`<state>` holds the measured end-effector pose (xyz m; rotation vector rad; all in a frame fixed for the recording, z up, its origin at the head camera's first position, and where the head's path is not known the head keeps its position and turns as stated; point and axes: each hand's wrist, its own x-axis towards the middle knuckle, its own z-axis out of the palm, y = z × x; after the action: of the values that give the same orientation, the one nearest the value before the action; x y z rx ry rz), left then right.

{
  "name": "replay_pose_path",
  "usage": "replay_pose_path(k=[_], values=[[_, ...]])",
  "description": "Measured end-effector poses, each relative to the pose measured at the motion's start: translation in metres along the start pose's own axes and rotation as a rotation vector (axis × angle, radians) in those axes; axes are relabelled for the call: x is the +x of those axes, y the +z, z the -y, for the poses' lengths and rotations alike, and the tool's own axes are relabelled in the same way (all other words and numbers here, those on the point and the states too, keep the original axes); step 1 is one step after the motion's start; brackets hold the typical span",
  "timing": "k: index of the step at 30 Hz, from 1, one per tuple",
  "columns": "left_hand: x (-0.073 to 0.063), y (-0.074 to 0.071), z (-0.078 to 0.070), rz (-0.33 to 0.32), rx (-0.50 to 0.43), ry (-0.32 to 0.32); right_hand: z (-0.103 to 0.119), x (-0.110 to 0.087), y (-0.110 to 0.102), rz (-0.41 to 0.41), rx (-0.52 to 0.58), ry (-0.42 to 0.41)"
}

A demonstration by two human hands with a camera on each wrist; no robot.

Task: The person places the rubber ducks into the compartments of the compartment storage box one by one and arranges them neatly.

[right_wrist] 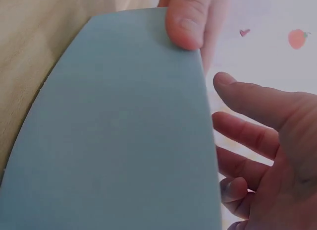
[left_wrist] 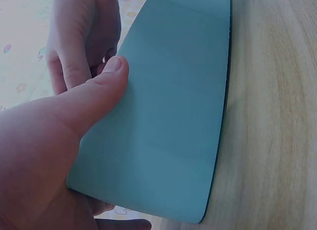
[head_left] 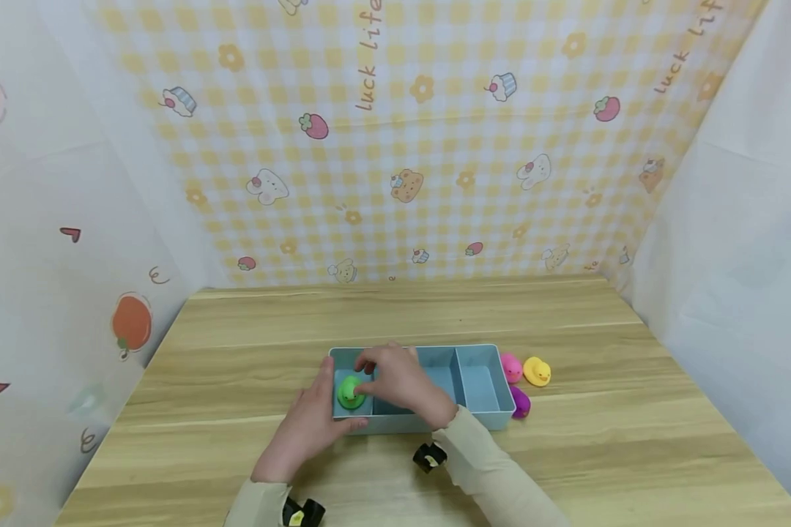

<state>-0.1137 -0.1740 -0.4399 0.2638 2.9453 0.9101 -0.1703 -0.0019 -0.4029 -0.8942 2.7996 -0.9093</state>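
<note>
A light blue divided box [head_left: 422, 424] lies on the wooden table, and a green rubber duck [head_left: 349, 393] sits in its left compartment. My left hand [head_left: 310, 419] holds the box's left end, its thumb [left_wrist: 106, 81] against the front wall and its fingers along the left side. Over the box, my right hand [head_left: 398, 377] reaches toward the duck, with the thumb right by the duck in the head view. In the right wrist view this hand [right_wrist: 285, 141] has thumb and fingers spread apart with nothing pinched between them; the box wall hides some fingertips.
By the box's right end are a pink duck [head_left: 511, 368], a yellow duck [head_left: 537, 372] and a purple duck [head_left: 520, 402]. Dividers such as the right one [head_left: 460, 377] split the box. A yellow checked cloth [head_left: 382, 146] hangs behind the wooden table [head_left: 237, 380].
</note>
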Motion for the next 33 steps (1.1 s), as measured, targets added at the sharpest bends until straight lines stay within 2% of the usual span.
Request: replay_pose_path(k=[8, 13, 23, 33], values=[[0.001, 0.002, 0.001, 0.004, 0.01, -0.024, -0.01, -0.01, -0.012, -0.023, 0.132, 0.001], [0.002, 0.004, 0.001, 0.001, 0.02, -0.025, -0.021, -0.018, -0.017, -0.066, 0.133, -0.001], [0.003, 0.002, 0.002, 0.008, 0.021, -0.044, -0.035, -0.029, -0.023, -0.1, 0.171, 0.026], [0.001, 0.001, 0.0, 0.021, 0.01, -0.066, -0.05, -0.042, -0.032, -0.181, 0.19, 0.053]])
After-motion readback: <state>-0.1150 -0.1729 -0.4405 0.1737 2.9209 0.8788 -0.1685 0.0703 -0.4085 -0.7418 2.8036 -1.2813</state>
